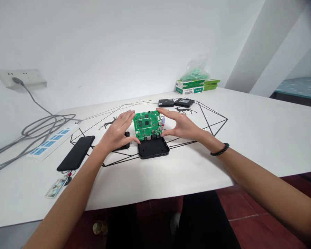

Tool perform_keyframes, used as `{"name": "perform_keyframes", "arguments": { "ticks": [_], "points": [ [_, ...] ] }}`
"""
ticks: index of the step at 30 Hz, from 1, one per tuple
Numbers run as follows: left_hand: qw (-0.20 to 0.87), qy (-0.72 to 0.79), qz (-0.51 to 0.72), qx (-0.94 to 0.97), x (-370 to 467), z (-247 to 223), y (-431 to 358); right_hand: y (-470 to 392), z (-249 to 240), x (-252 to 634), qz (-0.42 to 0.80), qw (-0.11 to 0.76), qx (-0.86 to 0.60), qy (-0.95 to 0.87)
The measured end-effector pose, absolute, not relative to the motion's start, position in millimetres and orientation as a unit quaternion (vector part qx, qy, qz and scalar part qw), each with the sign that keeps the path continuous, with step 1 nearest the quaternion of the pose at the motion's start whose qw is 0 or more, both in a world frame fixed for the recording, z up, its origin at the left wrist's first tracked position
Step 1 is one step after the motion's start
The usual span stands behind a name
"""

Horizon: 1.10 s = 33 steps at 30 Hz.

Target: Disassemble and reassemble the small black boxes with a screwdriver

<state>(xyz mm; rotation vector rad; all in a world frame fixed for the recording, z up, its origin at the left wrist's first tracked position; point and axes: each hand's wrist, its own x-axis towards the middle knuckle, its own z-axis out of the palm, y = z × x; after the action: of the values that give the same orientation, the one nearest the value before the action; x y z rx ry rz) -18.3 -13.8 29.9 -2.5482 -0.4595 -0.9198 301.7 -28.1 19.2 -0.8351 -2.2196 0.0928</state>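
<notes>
A green circuit board [146, 123] is held tilted up between my two hands, its chips and ports facing me. My left hand [119, 128] grips its left edge, with the thumb near the lower left corner. On the other side my right hand [180, 124] has fingers at the upper right corner and the thumb at the lower right. Directly below the board's lower edge lies an open black plastic case half [153, 149], flat on the table. Another black piece [124, 142] sits partly hidden behind my left hand.
Two black boxes [166, 103] lie farther back on the white table [261, 135]. Green-and-white cartons [189, 87] with a plastic bag [197, 71] on top stand by the wall. At left are a phone [76, 153], a keychain [56, 187], a power strip [52, 141] and coiled grey cable [37, 129].
</notes>
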Motion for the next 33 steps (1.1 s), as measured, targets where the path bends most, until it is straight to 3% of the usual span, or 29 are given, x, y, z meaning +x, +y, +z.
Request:
{"name": "perform_keyframes", "arguments": {
  "ticks": [8, 16, 20, 26, 33],
  "points": [
    [0.148, -0.186, -0.335, -0.912, -19.4, 26.6, -13.1, -31.3, 23.1, 301.9, 0.078, 0.378, -0.325, -0.863],
    [-0.117, -0.399, -0.304, -0.857, -5.5, 36.8, -32.1, -30.7, 28.7, 306.6, 0.215, 0.275, -0.396, -0.85],
    [-0.193, -0.445, -0.277, -0.829, -2.8, 44.8, -36.9, -30.2, 26.4, 302.0, 0.264, 0.254, -0.39, -0.845],
    [-0.173, -0.44, -0.285, -0.834, -4.6, 42.9, -36.6, -28.2, 21.9, 302.6, 0.264, 0.289, -0.4, -0.829],
    [0.019, -0.254, -0.347, -0.903, -18.2, 29.1, -17.7, -31.9, 18.2, 300.6, 0.125, 0.375, -0.351, -0.849]
  ]
}}
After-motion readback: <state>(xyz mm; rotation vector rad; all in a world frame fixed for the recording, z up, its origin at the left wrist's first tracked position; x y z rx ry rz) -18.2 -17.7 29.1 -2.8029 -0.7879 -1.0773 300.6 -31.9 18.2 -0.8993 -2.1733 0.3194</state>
